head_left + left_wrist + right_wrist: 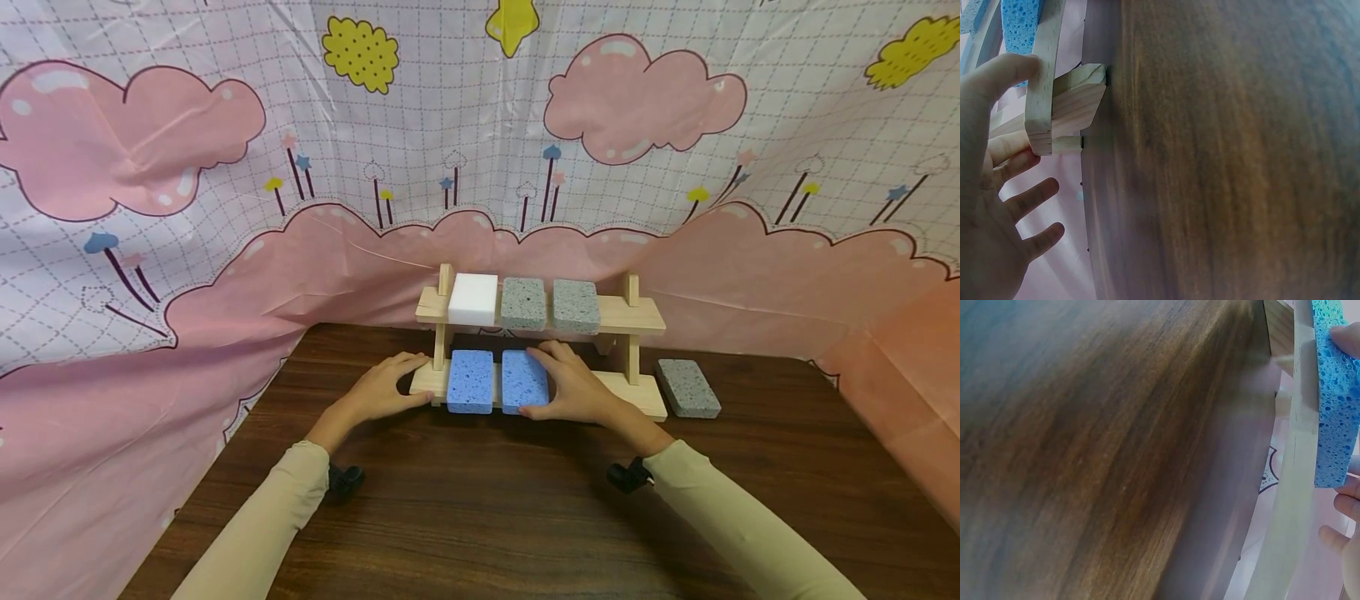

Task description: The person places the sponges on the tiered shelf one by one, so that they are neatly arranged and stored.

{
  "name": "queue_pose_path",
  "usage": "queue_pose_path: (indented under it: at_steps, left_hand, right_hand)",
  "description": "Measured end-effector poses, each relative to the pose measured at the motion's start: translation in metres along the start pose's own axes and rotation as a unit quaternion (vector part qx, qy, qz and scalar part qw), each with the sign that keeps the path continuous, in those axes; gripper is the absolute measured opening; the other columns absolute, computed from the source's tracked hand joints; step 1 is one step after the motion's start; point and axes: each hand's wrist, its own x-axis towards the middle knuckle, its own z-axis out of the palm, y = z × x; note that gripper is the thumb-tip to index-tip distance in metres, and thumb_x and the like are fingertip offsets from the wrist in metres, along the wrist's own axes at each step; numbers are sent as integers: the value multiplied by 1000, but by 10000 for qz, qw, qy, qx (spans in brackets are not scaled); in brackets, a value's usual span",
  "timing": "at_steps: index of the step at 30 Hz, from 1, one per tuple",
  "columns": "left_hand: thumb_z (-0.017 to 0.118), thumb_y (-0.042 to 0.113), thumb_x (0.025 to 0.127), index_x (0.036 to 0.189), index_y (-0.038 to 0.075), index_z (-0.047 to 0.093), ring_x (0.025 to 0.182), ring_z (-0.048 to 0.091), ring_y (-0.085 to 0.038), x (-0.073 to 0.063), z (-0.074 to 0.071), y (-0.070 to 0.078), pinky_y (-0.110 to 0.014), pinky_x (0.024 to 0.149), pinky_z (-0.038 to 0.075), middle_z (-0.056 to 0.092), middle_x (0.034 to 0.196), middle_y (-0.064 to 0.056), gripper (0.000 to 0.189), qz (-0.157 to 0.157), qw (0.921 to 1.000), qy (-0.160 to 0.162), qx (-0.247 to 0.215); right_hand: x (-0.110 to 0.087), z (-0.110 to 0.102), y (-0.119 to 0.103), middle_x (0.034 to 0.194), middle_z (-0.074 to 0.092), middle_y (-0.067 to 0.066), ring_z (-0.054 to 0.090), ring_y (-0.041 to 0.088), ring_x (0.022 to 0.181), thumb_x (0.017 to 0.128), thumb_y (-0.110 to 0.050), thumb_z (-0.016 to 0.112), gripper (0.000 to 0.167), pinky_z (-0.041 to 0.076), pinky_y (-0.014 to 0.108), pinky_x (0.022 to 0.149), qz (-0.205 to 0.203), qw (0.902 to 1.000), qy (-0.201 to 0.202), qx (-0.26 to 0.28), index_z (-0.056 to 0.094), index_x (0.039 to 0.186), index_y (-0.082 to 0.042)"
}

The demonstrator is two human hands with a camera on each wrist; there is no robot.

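Note:
A small two-tier wooden shelf (615,385) stands on the table with sponges on both tiers. My left hand (384,387) grips the left end of its lower board (1040,112), thumb at the front edge and fingers behind. My right hand (573,387) holds the right-hand blue sponge (522,382) on the lower tier, thumb on its near side and fingers at its far edge. In the right wrist view this blue sponge (1335,406) lies against the board. Another blue sponge (470,382) sits just left of it, between my hands.
On the upper tier are a white sponge (474,298) and two grey sponges, one in the middle (523,302) and one to the right (576,304). Another grey sponge (687,388) lies on the dark wooden table (480,508), right of the shelf. A patterned cloth (450,125) hangs behind.

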Motion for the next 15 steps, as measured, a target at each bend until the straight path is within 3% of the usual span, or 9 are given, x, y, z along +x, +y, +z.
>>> queue_pose_path:
  at_steps: [15]
  left_hand:
    - [71, 52, 91, 154, 13, 47, 141, 46, -41, 0, 0, -1, -65, 109, 42, 49, 154, -12, 77, 53, 10000, 69, 40]
  right_hand:
    - [-1, -2, -6, 142, 50, 18, 48, 33, 129, 72, -60, 83, 104, 45, 57, 105, 169, 9996, -217, 90, 49, 149, 0]
